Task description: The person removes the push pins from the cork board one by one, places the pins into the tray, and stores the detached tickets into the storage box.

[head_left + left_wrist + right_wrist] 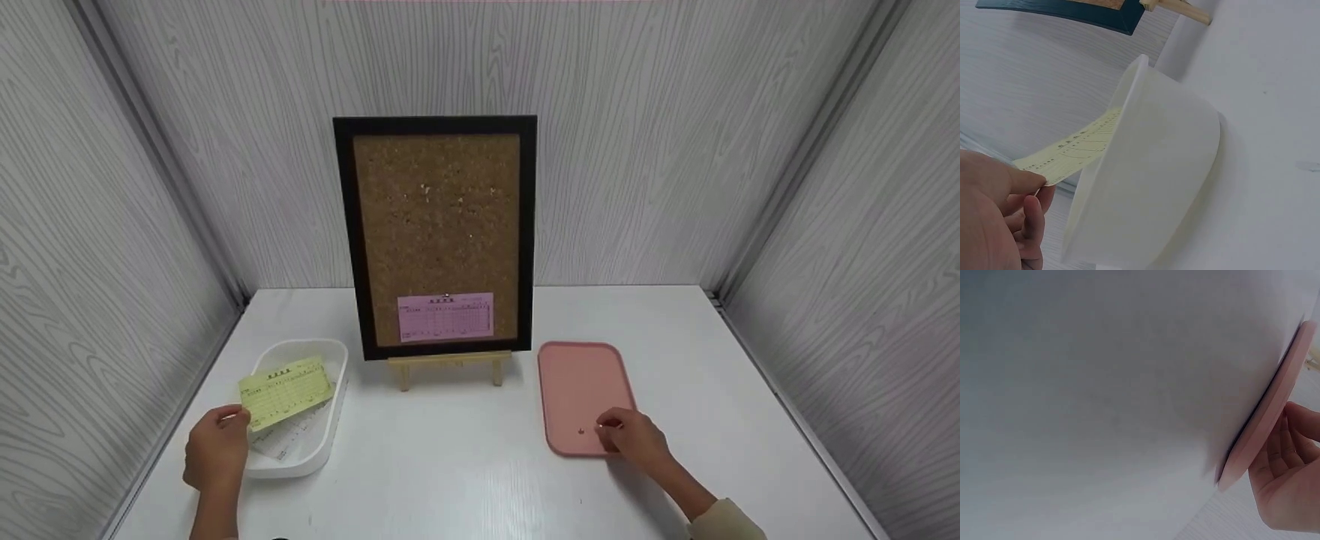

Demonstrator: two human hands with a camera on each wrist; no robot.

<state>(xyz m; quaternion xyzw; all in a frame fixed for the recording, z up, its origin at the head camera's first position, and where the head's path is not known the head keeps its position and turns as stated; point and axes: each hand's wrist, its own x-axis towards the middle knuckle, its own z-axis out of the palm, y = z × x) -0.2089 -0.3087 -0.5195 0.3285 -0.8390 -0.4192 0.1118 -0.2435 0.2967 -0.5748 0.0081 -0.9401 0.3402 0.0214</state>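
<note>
My left hand pinches a yellow printed slip by its lower left corner. The slip slants over a white plastic bin, and more paper slips lie inside. In the left wrist view the thumb and fingers hold the slip at the bin's rim. Over the near right part of a pink tray, my right hand has thumb and fingertips together, seemingly on a tiny pushpin that is mostly hidden. Another small pin lies on the tray beside the fingertips.
A black-framed cork board stands on a small wooden easel at the back. A pink printed slip is pinned low on it. Grained panels enclose the white table at the back and sides.
</note>
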